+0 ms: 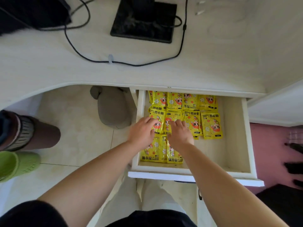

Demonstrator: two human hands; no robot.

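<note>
Finding 1: the white drawer (pixel 246 138) stands pulled out from under the white desk (pixel 213 63). Yellow hand-warmer packets lie flat in its left and middle part, in 3 rows: a back row (pixel 183 100) partly under the desk edge, a middle row, and 2 front packets (pixel 151 154) against the near wall.

Finding 2: both of my hands are inside the drawer, side by side, close but not touching. My left hand (pixel 142 131) lies on the leftmost middle-row packet (pixel 157 114), fingers relaxed across its face. My right hand (pixel 179 132) sits on the next packet (pixel 174 116), fingertips bent down onto it. I cannot tell whether those fingertips pinch the foil or only press it.

Finding 3: the end packet (pixel 211 125) of the middle row lies apart from my hands, slightly askew.

Finding 4: a black stand base (pixel 142 22) and a black cable (pixel 91 58) rest on the desk.
</note>
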